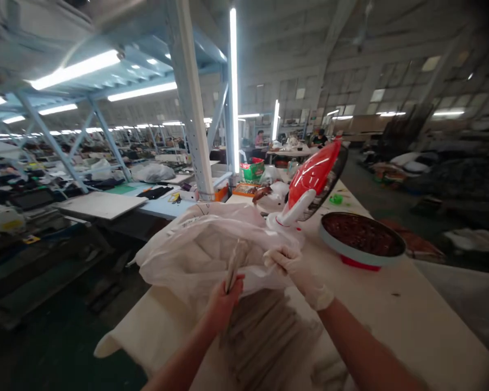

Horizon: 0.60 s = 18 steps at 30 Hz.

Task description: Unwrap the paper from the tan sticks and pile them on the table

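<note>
My bare left hand [225, 303] is closed around a narrow beige folded strip [237, 258], which looks like cloth and points up and away from me. Just beyond lies a translucent white plastic bag [155, 260], its mouth spread and pale beige pieces [206, 247] inside. My right hand [290, 267], in a whitish glove, has its fingers curled together by the bag's right side. Whatever those fingers hold, if anything, is hidden. Nearer to me, a pile of similar beige strips [269, 336] lies on the table, blurred.
A round tray [329, 241] of dark reddish-brown contents stands on a red base at the right. Behind the bag, a red round device with a white arm [313, 176] tilts over the table [411, 320]. A metal post [193, 103] rises at the left; people work far back.
</note>
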Each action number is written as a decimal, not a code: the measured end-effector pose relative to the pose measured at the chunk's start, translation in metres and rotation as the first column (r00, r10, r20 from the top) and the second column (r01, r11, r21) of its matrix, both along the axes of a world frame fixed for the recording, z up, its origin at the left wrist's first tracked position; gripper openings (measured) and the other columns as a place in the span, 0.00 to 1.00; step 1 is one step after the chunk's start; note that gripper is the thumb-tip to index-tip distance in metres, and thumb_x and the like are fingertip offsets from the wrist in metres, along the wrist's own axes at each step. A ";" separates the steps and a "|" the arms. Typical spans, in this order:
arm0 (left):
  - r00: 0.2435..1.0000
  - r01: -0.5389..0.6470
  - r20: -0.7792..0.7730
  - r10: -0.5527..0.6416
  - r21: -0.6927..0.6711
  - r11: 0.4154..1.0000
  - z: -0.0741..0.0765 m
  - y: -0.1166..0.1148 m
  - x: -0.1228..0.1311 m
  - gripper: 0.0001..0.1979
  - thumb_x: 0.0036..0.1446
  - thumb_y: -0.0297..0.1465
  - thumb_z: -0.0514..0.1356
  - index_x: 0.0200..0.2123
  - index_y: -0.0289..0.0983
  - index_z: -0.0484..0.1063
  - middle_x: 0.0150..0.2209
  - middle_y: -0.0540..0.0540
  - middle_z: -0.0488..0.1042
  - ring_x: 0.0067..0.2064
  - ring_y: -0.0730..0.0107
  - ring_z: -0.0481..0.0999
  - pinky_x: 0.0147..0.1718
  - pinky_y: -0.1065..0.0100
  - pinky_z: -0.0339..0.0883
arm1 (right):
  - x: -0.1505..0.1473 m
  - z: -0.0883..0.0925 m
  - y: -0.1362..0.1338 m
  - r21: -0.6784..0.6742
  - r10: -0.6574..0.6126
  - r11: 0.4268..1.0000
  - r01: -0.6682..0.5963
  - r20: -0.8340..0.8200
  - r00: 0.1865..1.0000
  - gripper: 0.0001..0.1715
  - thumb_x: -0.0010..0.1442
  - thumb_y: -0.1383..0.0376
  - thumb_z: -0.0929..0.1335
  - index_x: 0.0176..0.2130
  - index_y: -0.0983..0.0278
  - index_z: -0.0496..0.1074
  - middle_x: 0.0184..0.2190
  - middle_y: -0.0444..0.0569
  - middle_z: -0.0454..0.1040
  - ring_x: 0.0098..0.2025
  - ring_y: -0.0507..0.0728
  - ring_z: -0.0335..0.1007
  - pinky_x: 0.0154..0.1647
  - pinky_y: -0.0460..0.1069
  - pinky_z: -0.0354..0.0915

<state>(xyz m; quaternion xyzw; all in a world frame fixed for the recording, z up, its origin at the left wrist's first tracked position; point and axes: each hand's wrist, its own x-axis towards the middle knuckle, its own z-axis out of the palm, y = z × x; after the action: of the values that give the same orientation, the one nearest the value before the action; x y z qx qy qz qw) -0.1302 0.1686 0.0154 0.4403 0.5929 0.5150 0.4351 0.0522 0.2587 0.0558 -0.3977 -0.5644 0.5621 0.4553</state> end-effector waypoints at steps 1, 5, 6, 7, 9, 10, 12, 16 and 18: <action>0.999 0.034 0.034 -0.035 0.022 0.999 0.008 0.001 0.010 0.29 0.44 0.49 0.61 0.42 0.32 0.72 0.24 0.52 0.68 0.21 0.79 0.59 0.21 0.73 0.53 | 0.007 0.006 -0.015 -0.016 0.011 1.000 -0.011 0.011 1.000 0.19 0.47 0.51 0.70 0.28 0.65 0.73 0.23 0.44 0.73 0.19 0.47 0.54 0.20 0.45 0.50; 0.968 0.202 0.143 -0.208 0.054 0.978 0.036 -0.001 0.046 0.29 0.47 0.50 0.59 0.42 0.31 0.71 0.23 0.52 0.68 0.20 0.81 0.57 0.20 0.73 0.50 | 0.023 0.013 -0.063 -0.013 0.070 0.998 -0.069 0.116 0.991 0.18 0.50 0.51 0.69 0.27 0.64 0.71 0.22 0.43 0.72 0.19 0.47 0.55 0.21 0.45 0.51; 0.959 0.240 0.141 -0.247 0.064 0.969 0.040 -0.004 0.052 0.27 0.48 0.50 0.59 0.39 0.31 0.71 0.20 0.54 0.65 0.20 0.80 0.56 0.20 0.73 0.48 | 0.025 0.011 -0.071 -0.013 0.093 0.996 -0.092 0.139 0.986 0.18 0.51 0.51 0.68 0.27 0.64 0.71 0.22 0.43 0.72 0.19 0.47 0.55 0.20 0.45 0.51; 0.952 0.271 0.127 -0.279 0.074 0.960 0.042 -0.008 0.056 0.25 0.48 0.50 0.59 0.35 0.32 0.71 0.18 0.55 0.62 0.19 0.80 0.55 0.19 0.73 0.47 | 0.027 0.009 -0.078 -0.019 0.118 0.993 -0.116 0.159 0.980 0.18 0.52 0.51 0.68 0.28 0.64 0.71 0.22 0.43 0.73 0.18 0.47 0.55 0.20 0.45 0.50; 0.949 0.292 0.093 -0.300 0.095 0.952 0.044 -0.014 0.061 0.21 0.46 0.48 0.61 0.28 0.34 0.68 0.16 0.57 0.58 0.19 0.81 0.53 0.19 0.73 0.45 | 0.028 0.003 -0.088 -0.049 0.173 0.985 -0.166 0.184 0.968 0.18 0.52 0.50 0.68 0.29 0.64 0.70 0.22 0.42 0.73 0.17 0.47 0.55 0.19 0.45 0.49; 0.954 0.278 0.082 -0.287 0.105 0.955 0.044 -0.016 0.061 0.20 0.45 0.47 0.62 0.26 0.34 0.66 0.16 0.57 0.57 0.19 0.81 0.53 0.19 0.73 0.45 | 0.029 -0.001 -0.092 -0.073 0.195 0.980 -0.184 0.191 0.962 0.18 0.51 0.50 0.68 0.29 0.64 0.70 0.21 0.42 0.72 0.17 0.47 0.55 0.18 0.45 0.48; 0.970 0.217 0.083 -0.228 0.121 0.969 0.046 -0.018 0.057 0.18 0.43 0.45 0.63 0.24 0.36 0.64 0.17 0.58 0.57 0.19 0.81 0.53 0.19 0.74 0.45 | 0.027 -0.009 -0.103 -0.130 0.239 0.968 -0.214 0.216 0.947 0.18 0.49 0.51 0.69 0.29 0.64 0.71 0.20 0.42 0.71 0.17 0.47 0.55 0.18 0.45 0.48; 0.988 0.114 0.084 -0.128 0.156 0.981 0.056 -0.017 0.039 0.16 0.43 0.42 0.62 0.24 0.36 0.64 0.18 0.57 0.59 0.19 0.82 0.54 0.19 0.74 0.47 | 0.015 -0.028 -0.132 -0.239 0.387 0.910 -0.340 0.192 0.902 0.19 0.48 0.51 0.70 0.27 0.64 0.70 0.19 0.43 0.71 0.17 0.47 0.57 0.18 0.45 0.49; 0.990 0.097 0.086 -0.108 0.127 0.987 0.060 -0.021 0.031 0.14 0.44 0.40 0.63 0.24 0.36 0.64 0.18 0.57 0.61 0.19 0.82 0.55 0.18 0.74 0.46 | 0.003 -0.037 -0.150 -0.258 0.461 0.875 -0.409 0.190 0.867 0.17 0.48 0.51 0.69 0.27 0.62 0.71 0.19 0.43 0.72 0.17 0.48 0.59 0.17 0.45 0.51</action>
<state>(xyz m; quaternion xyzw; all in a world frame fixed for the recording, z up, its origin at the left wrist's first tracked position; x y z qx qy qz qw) -0.0992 0.1480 0.0757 0.4716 0.5161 0.5471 0.4604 0.0557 0.1092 0.0185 -0.3718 -0.6292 0.6531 0.1983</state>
